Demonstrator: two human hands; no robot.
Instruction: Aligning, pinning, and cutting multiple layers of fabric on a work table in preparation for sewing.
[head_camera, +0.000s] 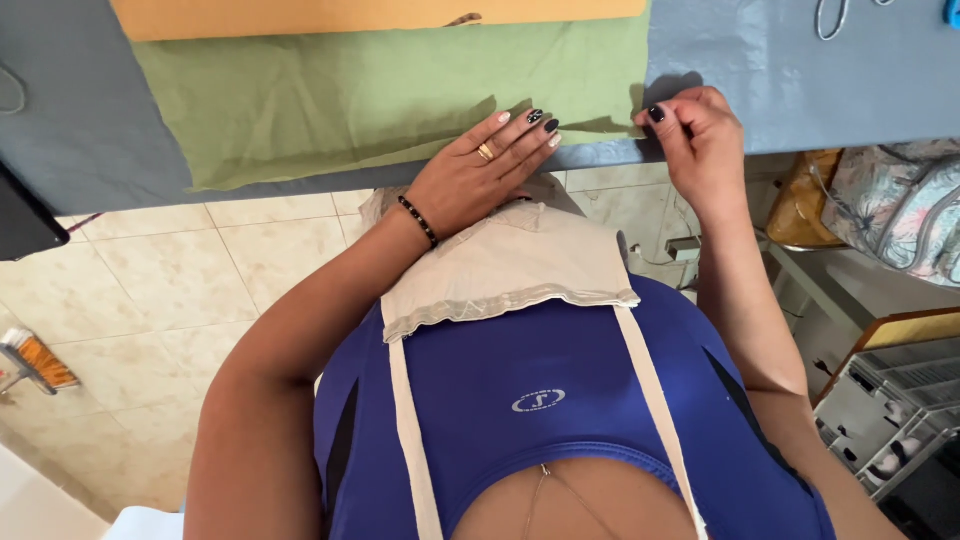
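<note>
We saw the left hand (470, 175) lying flat, fingers spread wide and holding nothing, pressed on the near edge of the flat sage-green piece of cloth (360, 95). That cloth lay spread on the blue-grey covered table (820, 90), its lower edge close to the table's near edge. The hand wore a gold ring and dark nail polish, with a black beaded bracelet (420, 222) at the wrist.

The right hand (695, 130) sat at the cloth's right-hand corner, fingers curled in narrowly toward the thumb. We could not tell whether it pinched the cloth's edge or something smaller, because the fingertips covered that spot and cast a shadow over it.

A tan sheet of board (380, 15) lay beyond the cloth, cut off by the top of the view. At the upper right, a pair of metal scissor handles (830, 18) showed only in part, and a small blue object at the corner was too cropped to identify.

A cream apron bib (510, 265) hung over the blue top and hid the table's underside near the body. Beige floor tiles (150, 290) showed at left, with an orange-bristled brush (35, 362) at the edge. A flowered bag (900, 205) and white wire racks (890, 420) were at right, partly hidden by the right arm.
</note>
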